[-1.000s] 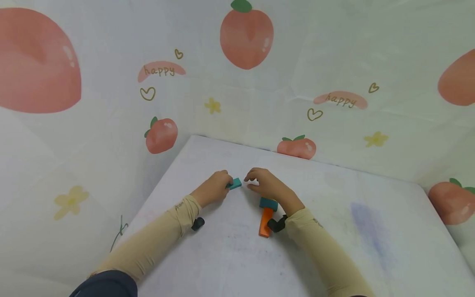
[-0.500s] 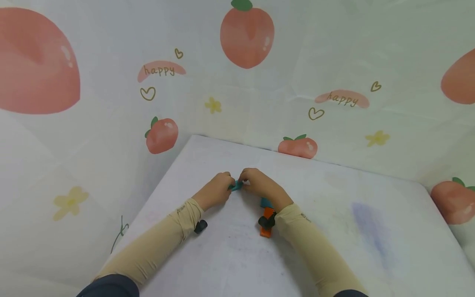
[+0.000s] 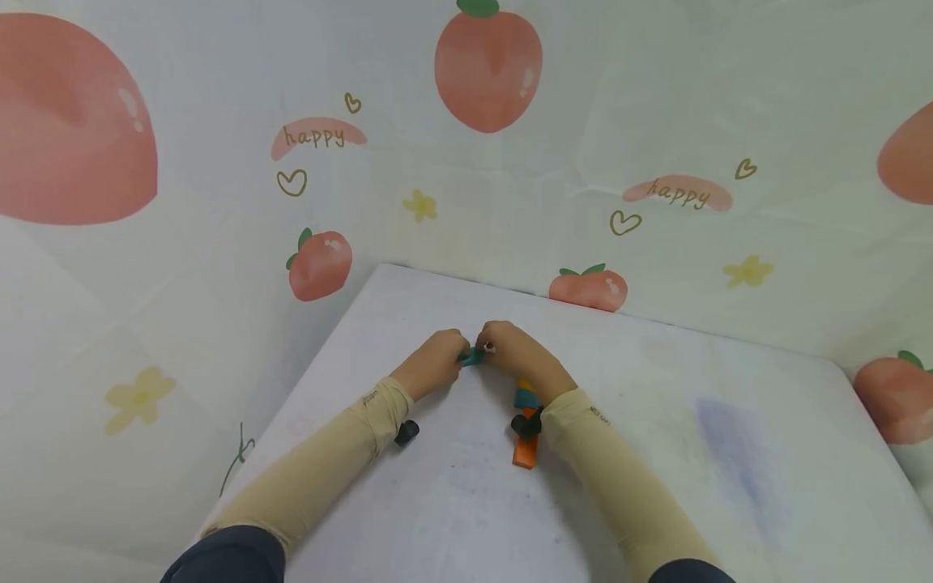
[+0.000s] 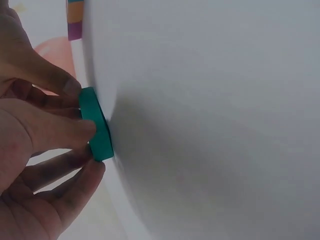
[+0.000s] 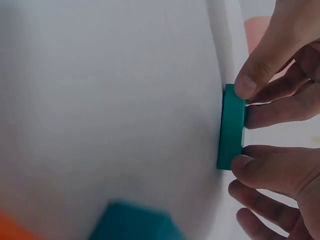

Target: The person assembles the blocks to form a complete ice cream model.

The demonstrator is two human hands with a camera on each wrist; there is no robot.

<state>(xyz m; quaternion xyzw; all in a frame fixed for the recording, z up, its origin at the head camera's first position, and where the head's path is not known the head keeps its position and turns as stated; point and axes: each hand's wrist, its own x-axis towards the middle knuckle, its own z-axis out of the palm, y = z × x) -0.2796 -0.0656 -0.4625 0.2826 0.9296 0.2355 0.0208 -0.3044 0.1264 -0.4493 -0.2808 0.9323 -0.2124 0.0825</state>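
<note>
A teal rectangular block (image 3: 472,356) lies between the two hands near the middle of the table, by its surface. My left hand (image 3: 436,360) pinches one end of it; in the left wrist view the thumb presses the face of the teal block (image 4: 97,122), with fingers behind. At the other end, my right hand (image 3: 519,355) pinches the block between thumb and fingers. The right wrist view shows both thumbs on the near face of the teal block (image 5: 231,127). Whether the block touches the table is hard to tell.
Close to the right wrist, an orange block (image 3: 525,455) lies beside a blue block (image 3: 526,399), with a yellow piece (image 3: 523,385) behind, partly covered. Black wrist cameras hang under both sleeves. A printed cloth wall (image 3: 503,202) stands along the white table's (image 3: 452,502) far edge.
My right hand has come left to the teal block and taken hold of its free end. Both hands, with the block, have since shifted slightly right and away.
</note>
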